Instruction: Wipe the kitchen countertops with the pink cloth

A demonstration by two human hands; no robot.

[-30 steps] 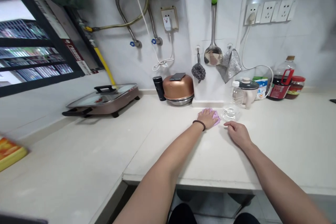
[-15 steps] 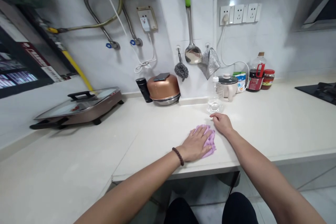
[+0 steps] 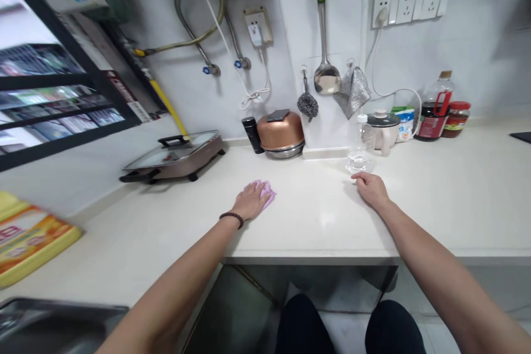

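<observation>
My left hand (image 3: 249, 202) holds a crumpled pink-purple cloth (image 3: 268, 193) down against the white countertop (image 3: 302, 221). The palm and fingers cover most of the cloth, and its right edge shows past them. On the counter to the right rests my right hand (image 3: 372, 190), its fingers curled in and the index finger partly out. I see nothing in it. Just behind that hand stands a clear plastic bottle (image 3: 360, 146) with a white cap and some clear liquid low inside. Hand and bottle look close; whether they touch I cannot tell.
An electric pan (image 3: 178, 160), a black cylinder (image 3: 252, 135) and a copper-coloured pot (image 3: 281, 133) stand along the wall. A lidded cup (image 3: 384, 135), dark sauce bottle (image 3: 432, 119) and red-lidded jar (image 3: 456, 120) are at right. A yellow jug (image 3: 37, 243) and sink (image 3: 62, 307) lie left.
My left hand has slid the cloth leftward and farther back over the counter. My right hand stays near the bottle. The view has turned left, bringing the yellow jug and sink in.
</observation>
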